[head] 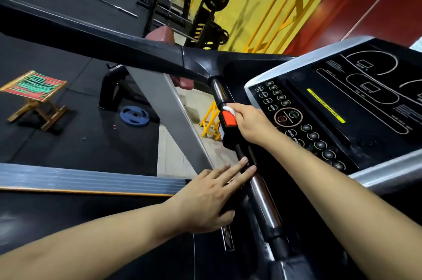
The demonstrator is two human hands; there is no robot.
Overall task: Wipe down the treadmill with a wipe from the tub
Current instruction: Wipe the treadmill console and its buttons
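your right hand [249, 122] pinches the wipe [227, 109] beside the red stop button [229, 118] (don't knock it); left hand [212, 197] rests open on the handlebar [262, 195].

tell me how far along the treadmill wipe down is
Done: a wipe is already out and bunched in the right hand. In hand: it is pressed against the front bar by the red safety key, while the left hand rests open on the handlebar. Left: the console shows dusty specks; other parts can't be judged.
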